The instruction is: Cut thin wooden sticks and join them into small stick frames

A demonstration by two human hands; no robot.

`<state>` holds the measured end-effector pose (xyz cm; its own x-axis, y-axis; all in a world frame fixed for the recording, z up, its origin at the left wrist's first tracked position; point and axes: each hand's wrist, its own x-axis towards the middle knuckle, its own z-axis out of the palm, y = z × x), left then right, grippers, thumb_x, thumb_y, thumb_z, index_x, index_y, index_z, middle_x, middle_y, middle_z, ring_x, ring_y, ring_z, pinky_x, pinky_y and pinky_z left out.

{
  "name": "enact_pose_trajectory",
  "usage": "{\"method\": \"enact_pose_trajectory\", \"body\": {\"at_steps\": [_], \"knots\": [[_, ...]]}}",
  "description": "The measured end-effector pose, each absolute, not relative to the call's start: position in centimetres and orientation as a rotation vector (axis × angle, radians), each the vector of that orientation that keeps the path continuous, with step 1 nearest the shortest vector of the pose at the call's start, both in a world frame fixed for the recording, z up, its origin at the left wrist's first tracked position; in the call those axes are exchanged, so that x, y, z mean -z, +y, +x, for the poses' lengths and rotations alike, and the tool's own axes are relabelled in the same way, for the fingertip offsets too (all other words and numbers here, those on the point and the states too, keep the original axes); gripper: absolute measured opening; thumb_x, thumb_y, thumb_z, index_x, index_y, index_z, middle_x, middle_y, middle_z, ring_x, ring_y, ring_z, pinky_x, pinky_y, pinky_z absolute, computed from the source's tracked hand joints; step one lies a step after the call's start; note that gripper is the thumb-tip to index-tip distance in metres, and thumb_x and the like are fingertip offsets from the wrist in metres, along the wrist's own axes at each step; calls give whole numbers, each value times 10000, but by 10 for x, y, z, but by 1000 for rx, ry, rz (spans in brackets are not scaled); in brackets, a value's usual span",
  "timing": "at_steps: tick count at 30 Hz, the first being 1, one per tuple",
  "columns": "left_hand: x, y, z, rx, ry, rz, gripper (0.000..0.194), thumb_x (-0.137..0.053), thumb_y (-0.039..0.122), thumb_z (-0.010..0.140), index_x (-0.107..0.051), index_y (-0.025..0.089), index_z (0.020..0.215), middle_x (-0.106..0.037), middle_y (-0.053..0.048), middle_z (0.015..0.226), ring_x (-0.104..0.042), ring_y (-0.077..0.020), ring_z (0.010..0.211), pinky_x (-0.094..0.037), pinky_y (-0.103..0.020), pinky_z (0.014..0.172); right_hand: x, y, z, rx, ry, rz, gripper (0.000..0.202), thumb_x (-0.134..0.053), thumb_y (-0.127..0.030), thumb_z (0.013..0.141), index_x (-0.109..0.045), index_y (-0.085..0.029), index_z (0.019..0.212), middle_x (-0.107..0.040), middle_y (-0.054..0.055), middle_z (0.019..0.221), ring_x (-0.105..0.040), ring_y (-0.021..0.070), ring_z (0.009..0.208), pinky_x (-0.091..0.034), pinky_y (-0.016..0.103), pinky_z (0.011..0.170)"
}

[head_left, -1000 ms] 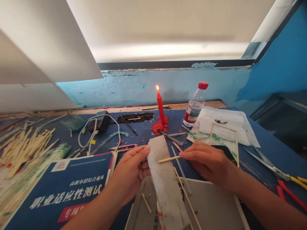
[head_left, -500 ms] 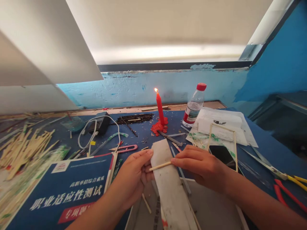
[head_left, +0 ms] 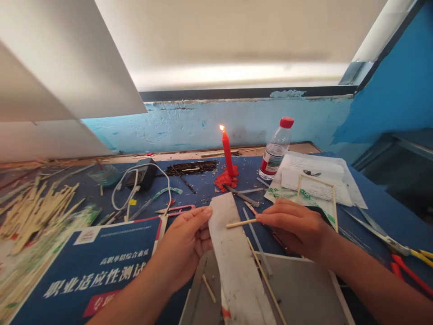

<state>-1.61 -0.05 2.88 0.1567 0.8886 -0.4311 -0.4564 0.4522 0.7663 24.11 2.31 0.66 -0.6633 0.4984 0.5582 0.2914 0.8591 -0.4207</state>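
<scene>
My left hand (head_left: 192,237) pinches the left edge of a long, pale strip (head_left: 233,248) that has dark smudges and slants down toward me. On the other side, my right hand (head_left: 294,223) is closed on the right end of a short wooden stick (head_left: 241,223). The stick's free end lies over the upper part of the strip. Beyond the strip stands a lit red candle (head_left: 228,153), in a lump of red wax (head_left: 226,178). Below the hands is a grey tray (head_left: 301,289), with a thin long stick (head_left: 267,282) beside the strip.
A blue book (head_left: 98,266) and a pile of wooden sticks (head_left: 43,207) are at the left. Pink-handled snips (head_left: 182,209) lie behind my left hand. A bottle (head_left: 275,149), papers (head_left: 318,176), a thin stick frame (head_left: 334,203) and yellow-handled scissors (head_left: 394,243) are at the right.
My right hand has moved right, drawing the short stick away from my left fingers. The strip's top has shifted slightly left with my left hand.
</scene>
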Motion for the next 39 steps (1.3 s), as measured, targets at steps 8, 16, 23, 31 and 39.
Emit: {"method": "enact_pose_trajectory", "body": {"at_steps": [8,16,23,31,39], "knots": [[-29,-3,-11,-1015,986,510,97,-777,180,807,-719,129,749,-706,-31,627,-654,-134,504,-594,-226,508,-3,13,226,-448,-2320,-608,309,-516,-29,987,-685,-141,1220,-771,97,999,-649,180,837,-514,280,743],[-25,1,-18,-1051,1009,495,185,-776,185,809,-674,138,661,-616,11,557,-576,-96,456,-534,-182,457,0,15,241,-881,-2128,-985,208,-584,-142,999,-705,-278,1100,-801,-34,924,-742,126,807,-530,214,741],[-24,0,-11,-996,1037,503,122,-685,182,875,-725,123,775,-664,-36,587,-640,-153,491,-601,-260,532,3,12,224,-801,-2137,-973,146,-604,-175,996,-715,-243,1062,-786,-6,887,-698,124,718,-497,217,642],[-27,0,-16,-1032,1030,468,214,-648,112,884,-680,130,672,-645,-21,541,-602,-121,433,-551,-201,462,1,16,231,-418,-2244,-719,234,-588,-65,987,-697,-199,1145,-788,40,952,-661,156,805,-516,262,736],[-29,-1,-10,-968,1069,498,148,-619,148,915,-744,89,865,-760,-119,673,-723,-201,549,-620,-283,540,-4,17,231,-372,-2305,-545,314,-548,42,955,-691,-148,1160,-795,83,1099,-699,160,906,-524,316,906]]}}
